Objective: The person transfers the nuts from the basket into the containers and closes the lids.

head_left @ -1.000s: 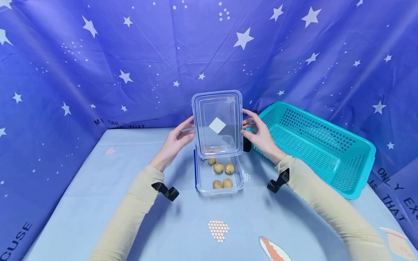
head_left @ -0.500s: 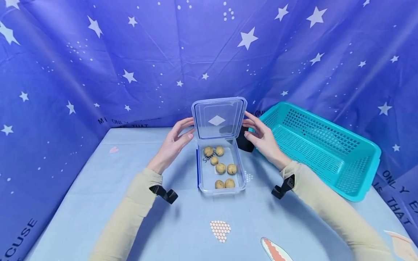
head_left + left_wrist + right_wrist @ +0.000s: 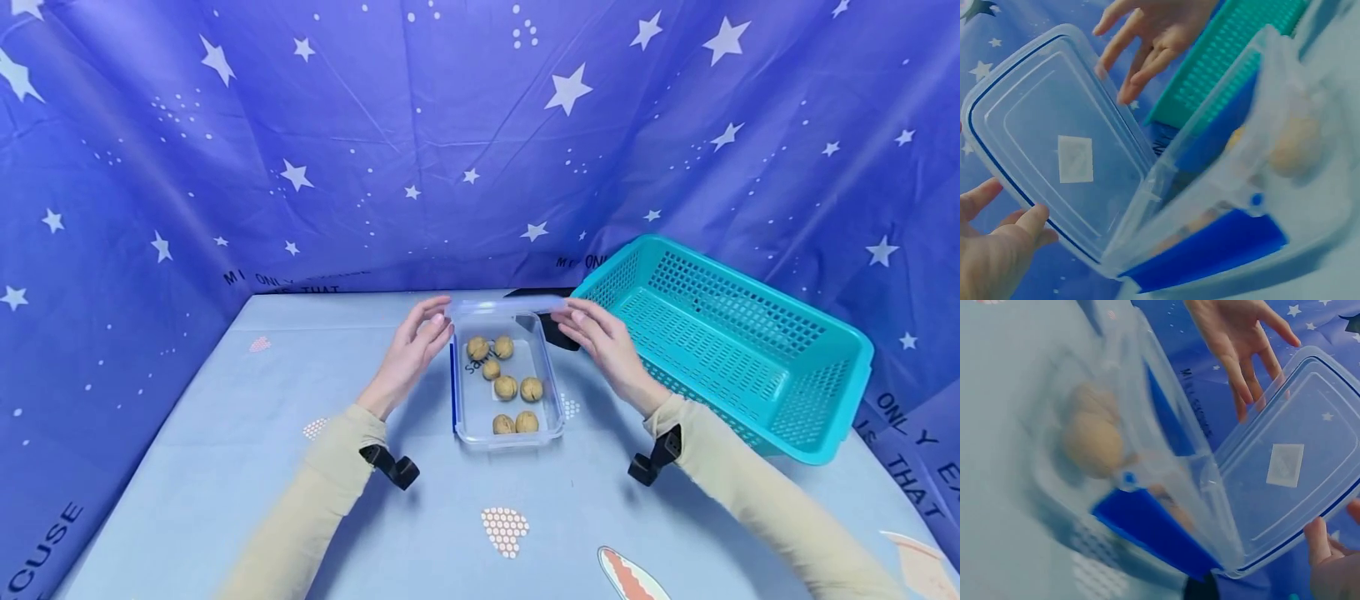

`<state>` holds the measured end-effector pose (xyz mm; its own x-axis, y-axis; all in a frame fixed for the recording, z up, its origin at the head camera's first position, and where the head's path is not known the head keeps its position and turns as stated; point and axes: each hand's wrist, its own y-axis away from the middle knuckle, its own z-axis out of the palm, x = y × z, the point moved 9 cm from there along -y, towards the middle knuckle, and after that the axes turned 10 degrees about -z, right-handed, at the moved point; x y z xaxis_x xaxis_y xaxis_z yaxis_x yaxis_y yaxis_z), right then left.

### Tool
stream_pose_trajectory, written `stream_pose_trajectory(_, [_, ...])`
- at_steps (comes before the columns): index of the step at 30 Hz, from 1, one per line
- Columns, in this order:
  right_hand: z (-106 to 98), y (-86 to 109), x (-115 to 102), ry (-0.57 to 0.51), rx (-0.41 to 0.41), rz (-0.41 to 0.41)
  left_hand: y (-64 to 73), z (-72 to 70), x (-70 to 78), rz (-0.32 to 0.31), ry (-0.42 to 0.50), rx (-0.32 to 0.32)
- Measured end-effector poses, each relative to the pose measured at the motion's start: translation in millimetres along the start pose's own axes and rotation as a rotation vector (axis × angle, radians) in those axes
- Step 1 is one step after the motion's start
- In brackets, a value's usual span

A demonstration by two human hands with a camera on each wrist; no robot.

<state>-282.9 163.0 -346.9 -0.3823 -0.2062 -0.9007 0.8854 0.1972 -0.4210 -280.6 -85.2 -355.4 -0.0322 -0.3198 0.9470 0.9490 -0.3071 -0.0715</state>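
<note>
Bench (image 3: 225,467): pale blue cloth, printed motifs near the 6 o'clock edge. Centre: clear container (image 3: 507,425) holding seven walnuts (image 3: 506,387). Clear lid (image 3: 504,307) held near-level over the container's far end. Left hand (image 3: 411,354) at 9 o'clock of the lid, right hand (image 3: 600,337) at 3 o'clock; each grip has fingertips on the lid's edge, fingers nearly straight. Teal basket (image 3: 750,392) at 2 o'clock, on the bench. Beyond: blue star-print backdrop (image 3: 300,125) on three sides.
</note>
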Motion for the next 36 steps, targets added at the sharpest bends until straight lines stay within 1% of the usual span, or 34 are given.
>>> stream_pose_trajectory(3, [-2,7.8,14,0.02,0.02,0.103,1.9,-2.5,-13.0,-0.011,-0.015,0.03])
stream_pose_trajectory(4, [-3,10.2,19,0.026,0.027,0.137,2.8,-3.9,-16.9,-0.013,-0.059,0.051])
stream_pose_trajectory(6, [-5,14.4,28,0.047,0.032,0.198,4.5,-5.4,-24.9,-0.019,-0.125,0.073])
stream_pose_trajectory(9, [-8,18.9,41,0.128,0.024,0.275,7.2,-6.7,-36.5,-0.044,-0.209,0.098])
stream_pose_trajectory(10, [-9,20.0,45,0.165,0.019,0.296,8.1,-6.4,-39.7,-0.052,-0.225,0.098])
stream_pose_trajectory(11, [-9,20.8,47,0.204,0.008,0.309,8.8,-5.7,-42.9,-0.063,-0.207,0.088])
stream_pose_trajectory(14, [-8,22.3,55,0.286,-0.016,0.334,10.9,-5.4,-51.8,-0.104,-0.18,0.077])
stream_pose_trajectory(17, [-6,23.9,61,0.314,-0.032,0.356,12.6,-6.1,-58.2,-0.137,-0.179,0.072])
stream_pose_trajectory(19, [-6,24.6,64,0.323,-0.041,0.37,13.3,-6.1,-60.4,-0.149,-0.198,0.071])
stream_pose_trajectory(28, [-4,22.9,64,0.355,-0.08,0.381,15.2,-0.3,-57.2,-0.137,-0.347,0.078])
stream_pose_trajectory(33, [-3,23.0,65,0.372,-0.098,0.378,17.7,0.5,-58.8,-0.139,-0.364,0.067])
stream_pose_trajectory(36, [-1,22.4,65,0.371,-0.113,0.376,20.8,0.3,-59.5,-0.154,-0.366,0.064])
